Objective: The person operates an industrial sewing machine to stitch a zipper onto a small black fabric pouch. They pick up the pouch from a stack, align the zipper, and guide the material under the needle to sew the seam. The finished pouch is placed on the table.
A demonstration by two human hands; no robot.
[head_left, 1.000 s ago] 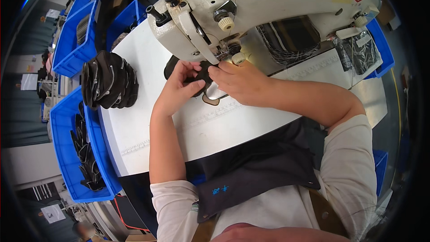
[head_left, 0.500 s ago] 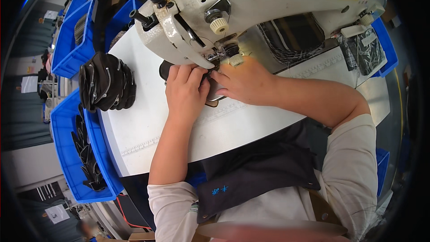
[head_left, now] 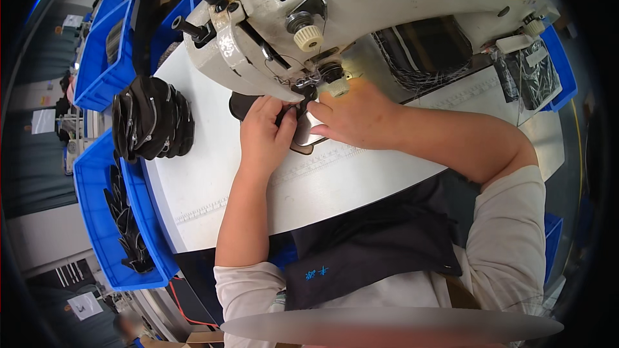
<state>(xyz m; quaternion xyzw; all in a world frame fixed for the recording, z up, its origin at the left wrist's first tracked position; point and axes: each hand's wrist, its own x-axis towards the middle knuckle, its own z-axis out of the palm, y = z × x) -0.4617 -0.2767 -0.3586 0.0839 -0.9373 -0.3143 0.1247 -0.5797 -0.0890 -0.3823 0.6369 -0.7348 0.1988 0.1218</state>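
Both hands have closed in under the sewing machine [head_left: 361, 19] head since a second ago. Left hand [head_left: 263, 136] and right hand [head_left: 351, 116] press curled fingers flat on the dark leather piece [head_left: 303, 134], frame centre. Stacked black pieces [head_left: 151, 125] sit left.

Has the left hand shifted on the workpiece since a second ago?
Yes. The left hand has closed in toward the sewing machine needle area, nearer the right hand, on the dark workpiece.
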